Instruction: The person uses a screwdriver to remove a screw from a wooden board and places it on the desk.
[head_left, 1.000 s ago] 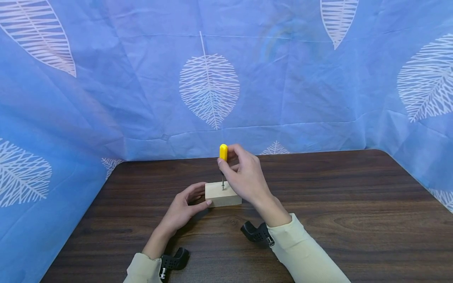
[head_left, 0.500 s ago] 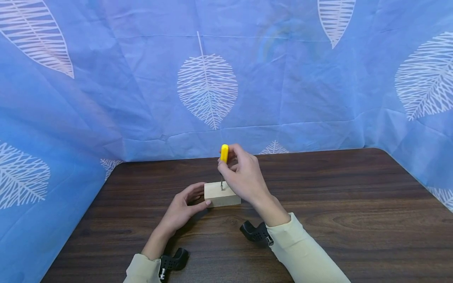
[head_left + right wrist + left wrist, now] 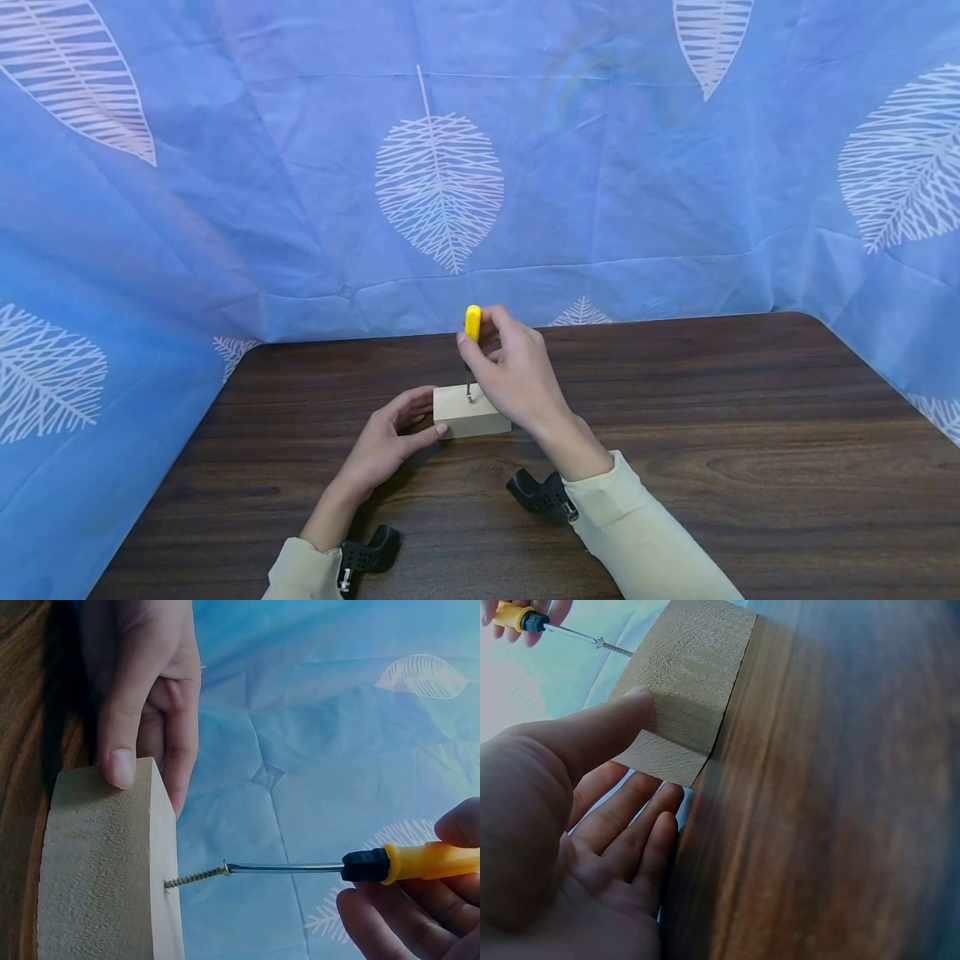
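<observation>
A pale wooden block (image 3: 472,425) lies on the dark table. My left hand (image 3: 390,437) grips its left end, thumb on the near face and fingers behind. A screw (image 3: 196,878) stands in the block's top, much of its thread showing above the wood and leaning a little. My right hand (image 3: 517,367) pinches the yellow handle of a screwdriver (image 3: 472,323) above the block. In the right wrist view the screwdriver's tip meets the screw's head. Part of the block's right end is hidden behind my right hand in the head view.
The brown wood-grain table (image 3: 712,417) spreads around the block. A blue cloth (image 3: 600,183) with white leaf prints hangs behind and at both sides. Black wrist mounts (image 3: 371,550) are at both sleeves.
The screwdriver's handle tilted slightly right, then came back more upright, as my right thumb and fingers shifted on it. The block and my left hand stay nearly still.
</observation>
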`<state>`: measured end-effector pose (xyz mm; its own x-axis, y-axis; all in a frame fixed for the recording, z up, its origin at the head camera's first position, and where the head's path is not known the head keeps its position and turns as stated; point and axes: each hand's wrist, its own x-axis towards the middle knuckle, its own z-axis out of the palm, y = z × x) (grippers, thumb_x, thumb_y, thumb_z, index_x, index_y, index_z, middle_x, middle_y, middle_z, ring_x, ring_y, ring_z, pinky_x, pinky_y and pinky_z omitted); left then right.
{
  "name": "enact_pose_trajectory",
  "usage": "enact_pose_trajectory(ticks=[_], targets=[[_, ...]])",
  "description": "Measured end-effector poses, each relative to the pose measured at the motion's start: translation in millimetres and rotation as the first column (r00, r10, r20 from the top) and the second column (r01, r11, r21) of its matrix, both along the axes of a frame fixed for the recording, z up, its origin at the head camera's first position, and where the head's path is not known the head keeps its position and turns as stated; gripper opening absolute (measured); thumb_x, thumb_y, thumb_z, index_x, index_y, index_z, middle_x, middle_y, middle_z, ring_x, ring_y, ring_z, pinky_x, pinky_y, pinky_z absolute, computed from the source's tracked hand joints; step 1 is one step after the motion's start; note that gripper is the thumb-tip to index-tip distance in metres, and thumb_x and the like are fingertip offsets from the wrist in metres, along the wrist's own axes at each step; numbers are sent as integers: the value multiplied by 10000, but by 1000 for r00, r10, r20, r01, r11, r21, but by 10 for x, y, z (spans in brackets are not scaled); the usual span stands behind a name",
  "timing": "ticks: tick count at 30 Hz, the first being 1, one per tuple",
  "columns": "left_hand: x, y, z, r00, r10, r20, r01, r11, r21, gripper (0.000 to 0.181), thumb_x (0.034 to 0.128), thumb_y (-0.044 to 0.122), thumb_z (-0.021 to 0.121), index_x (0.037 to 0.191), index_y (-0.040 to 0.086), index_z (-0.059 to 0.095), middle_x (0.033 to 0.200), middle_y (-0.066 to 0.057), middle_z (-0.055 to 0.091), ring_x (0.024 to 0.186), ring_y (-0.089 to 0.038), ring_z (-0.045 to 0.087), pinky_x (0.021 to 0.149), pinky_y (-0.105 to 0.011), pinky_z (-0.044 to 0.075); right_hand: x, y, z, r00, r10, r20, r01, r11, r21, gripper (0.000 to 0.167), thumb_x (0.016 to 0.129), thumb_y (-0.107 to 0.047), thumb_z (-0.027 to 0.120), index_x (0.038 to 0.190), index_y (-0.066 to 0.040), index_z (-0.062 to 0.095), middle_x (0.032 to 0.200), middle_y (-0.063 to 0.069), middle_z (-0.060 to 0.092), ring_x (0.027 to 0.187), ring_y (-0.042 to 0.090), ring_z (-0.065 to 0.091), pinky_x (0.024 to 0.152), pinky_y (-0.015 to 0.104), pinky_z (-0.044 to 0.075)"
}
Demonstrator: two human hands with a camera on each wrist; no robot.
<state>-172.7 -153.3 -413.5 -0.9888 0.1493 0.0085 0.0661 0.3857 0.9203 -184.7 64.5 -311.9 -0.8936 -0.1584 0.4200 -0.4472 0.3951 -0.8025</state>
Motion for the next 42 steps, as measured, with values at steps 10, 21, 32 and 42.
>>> enact_pose_trajectory(ticks=[10, 21, 32, 42], targets=[[-2, 2, 1, 1000, -3, -5, 3, 1000, 6, 574, 978, 256, 824, 1511, 230, 612, 1492, -52, 676, 1409, -301, 613, 1220, -598, 457, 17, -7, 8, 999, 17, 45, -17, 1000, 4, 270, 1072, -234, 605, 1319, -137, 651, 1085, 53, 768, 720, 136, 738, 635, 333, 579], [-2, 3, -3, 1000, -10, -9, 10, 1000, 14, 559, 982, 235, 818, 1504, 227, 618, 1483, -53, 682, 1408, -299, 614, 1223, -593, 453, 24, -12, 1, 999, 28, 40, -28, 1000, 8, 249, 1093, -287, 592, 1300, -158, 643, 1125, 65, 750, 741, 137, 732, 620, 343, 576], [-9, -4, 0, 1000, -20, -5, 21, 1000, 14, 568, 987, 237, 812, 1516, 226, 606, 1495, -51, 672, 1421, -299, 603, 1235, -587, 445, 17, -14, -1, 999, 34, -24, -33, 999, 24, 281, 1047, -235, 702, 1318, -160, 713, 1104, 31, 753, 868, 164, 752, 741, 305, 650], [-7, -8, 7, 1000, -8, -5, 8, 1000, 8, 560, 985, 227, 815, 1508, 223, 616, 1490, -50, 678, 1417, -295, 610, 1235, -586, 449, -2, -16, -20, 996, 25, -87, -21, 999, 41, 344, 1031, -226, 723, 1373, -187, 735, 1085, -1, 721, 929, 137, 706, 839, 310, 646]])
